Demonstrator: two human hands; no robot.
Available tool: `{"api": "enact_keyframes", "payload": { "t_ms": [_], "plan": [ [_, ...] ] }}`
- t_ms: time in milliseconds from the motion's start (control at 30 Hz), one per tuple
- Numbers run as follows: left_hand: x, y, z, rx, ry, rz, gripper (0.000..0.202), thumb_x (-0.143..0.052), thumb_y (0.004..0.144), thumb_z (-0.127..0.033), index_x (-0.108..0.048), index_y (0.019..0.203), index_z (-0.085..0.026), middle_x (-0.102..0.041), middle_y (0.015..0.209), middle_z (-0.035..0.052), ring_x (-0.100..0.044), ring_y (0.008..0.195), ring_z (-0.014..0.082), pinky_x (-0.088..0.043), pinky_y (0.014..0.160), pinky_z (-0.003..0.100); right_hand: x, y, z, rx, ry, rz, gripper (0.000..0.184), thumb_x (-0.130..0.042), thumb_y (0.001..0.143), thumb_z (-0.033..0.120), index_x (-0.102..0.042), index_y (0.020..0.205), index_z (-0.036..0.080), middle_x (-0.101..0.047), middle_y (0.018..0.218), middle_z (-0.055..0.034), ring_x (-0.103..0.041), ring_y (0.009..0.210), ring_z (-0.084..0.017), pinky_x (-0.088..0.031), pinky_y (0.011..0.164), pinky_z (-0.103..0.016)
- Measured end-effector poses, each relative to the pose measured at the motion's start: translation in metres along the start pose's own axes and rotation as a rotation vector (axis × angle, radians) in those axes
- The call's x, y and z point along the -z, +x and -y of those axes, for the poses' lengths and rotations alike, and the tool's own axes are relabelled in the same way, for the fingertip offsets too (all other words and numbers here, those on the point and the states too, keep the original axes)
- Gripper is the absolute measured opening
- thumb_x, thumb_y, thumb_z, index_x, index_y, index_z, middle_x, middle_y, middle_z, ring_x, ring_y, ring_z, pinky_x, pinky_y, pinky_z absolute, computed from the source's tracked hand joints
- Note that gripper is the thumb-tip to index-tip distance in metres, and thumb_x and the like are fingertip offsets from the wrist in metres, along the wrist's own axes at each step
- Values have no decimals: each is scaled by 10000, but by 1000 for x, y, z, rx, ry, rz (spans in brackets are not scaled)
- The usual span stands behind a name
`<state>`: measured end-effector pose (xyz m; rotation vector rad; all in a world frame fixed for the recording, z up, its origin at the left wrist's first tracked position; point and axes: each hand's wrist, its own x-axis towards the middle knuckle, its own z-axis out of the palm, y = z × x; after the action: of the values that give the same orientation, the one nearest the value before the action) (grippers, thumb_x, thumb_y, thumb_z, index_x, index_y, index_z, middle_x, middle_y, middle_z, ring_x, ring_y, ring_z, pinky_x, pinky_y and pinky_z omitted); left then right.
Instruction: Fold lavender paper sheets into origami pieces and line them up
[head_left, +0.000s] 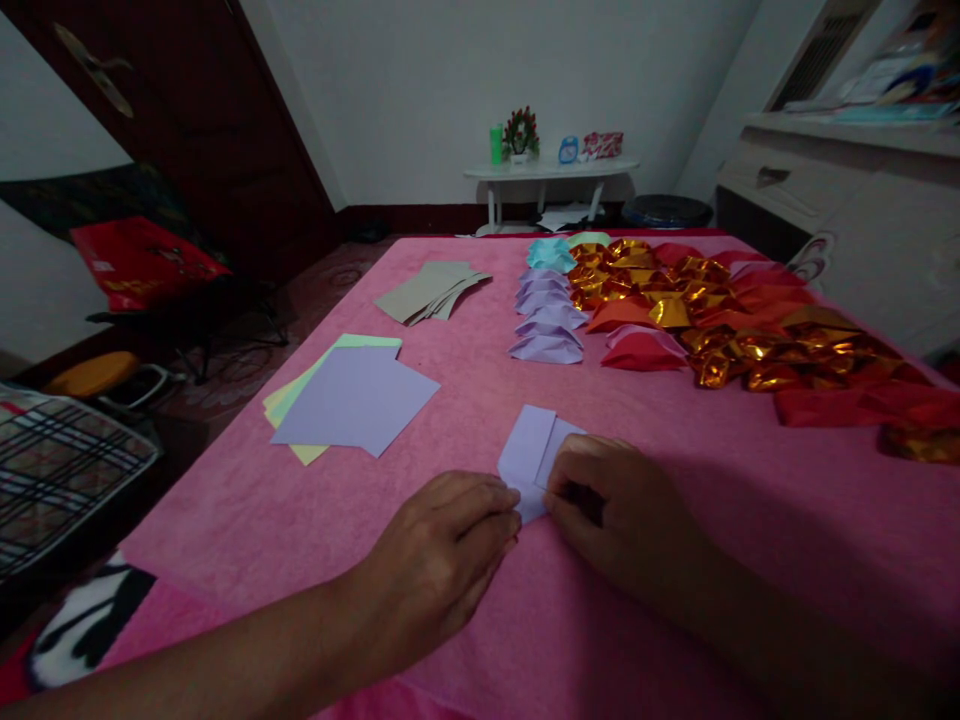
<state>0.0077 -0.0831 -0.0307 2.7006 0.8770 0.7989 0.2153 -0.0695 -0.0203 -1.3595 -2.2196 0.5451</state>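
A partly folded lilac paper (531,455) lies on the pink cloth (675,560) in front of me. My left hand (439,555) pinches its near left corner with curled fingers. My right hand (615,505) presses and pinches its near right edge, fingers closed. Both hands rest on the cloth and meet at the paper's near end, which they partly hide.
A stack of lilac, green and yellow sheets (352,400) lies to the left. Tan sheets (431,290) sit farther back. A row of folded lilac pieces (547,315) and a heap of gold and red folded pieces (750,320) fill the right. A small white table (551,170) stands by the wall.
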Motion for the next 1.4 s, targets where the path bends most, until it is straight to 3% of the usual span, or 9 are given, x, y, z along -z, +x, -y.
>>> {"api": "enact_keyframes", "payload": {
  "t_ms": [200,400,467,600,700,933,1200,1400],
  "plan": [
    [2,4,1,47,-75,43,251,-524,846,-96,-581,1087,-140,-634,1023,81,-565,950,187,-483,866,352,-1,0,-1,25,-16,-20,131,-563,697,95,-492,628,179,-507,639,21,-417,631,-129,-255,592,-272],
    [6,24,17,242,-331,147,389,-594,816,-155,-524,1197,-178,-563,1043,82,-539,881,165,-476,757,297,2,-3,-3,97,85,5,144,-592,660,65,-528,691,190,-533,692,25,-452,685,-137,-276,632,-276],
    [8,31,25,275,-412,199,360,-648,779,-174,-578,1133,-176,-533,1068,80,-532,844,148,-471,716,268,2,-4,-4,97,88,13,149,-599,654,60,-531,683,189,-529,684,26,-453,684,-137,-274,630,-278],
    [12,41,37,250,-592,314,82,-645,775,-139,-675,850,-154,-549,936,44,-537,824,128,-453,717,233,2,-3,-7,87,87,33,107,-623,690,102,-560,690,189,-533,684,23,-461,677,-137,-276,624,-282],
    [13,43,42,236,-682,350,101,-587,812,-104,-683,814,-137,-568,852,36,-548,779,114,-443,698,216,2,-2,-9,94,118,31,82,-631,723,133,-577,704,192,-545,693,23,-474,681,-135,-290,632,-282],
    [13,42,43,169,-644,374,142,-559,839,-119,-698,835,-150,-607,818,32,-564,769,112,-435,714,207,3,-6,-13,86,173,70,84,-623,770,145,-599,710,199,-568,744,20,-508,717,-131,-318,653,-277],
    [13,51,41,123,-479,398,130,-525,863,-145,-652,837,-148,-633,818,20,-570,771,114,-407,734,208,1,-5,-6,-42,113,45,118,-564,792,113,-535,702,183,-530,748,8,-481,695,-135,-320,615,-274],
    [11,57,40,263,-426,428,81,-627,799,-217,-621,758,-147,-588,685,-22,-508,620,86,-359,593,189,-3,-6,-2,-82,-16,34,122,-534,807,126,-512,701,181,-516,790,-17,-460,722,-157,-318,625,-287]
  ]
}}
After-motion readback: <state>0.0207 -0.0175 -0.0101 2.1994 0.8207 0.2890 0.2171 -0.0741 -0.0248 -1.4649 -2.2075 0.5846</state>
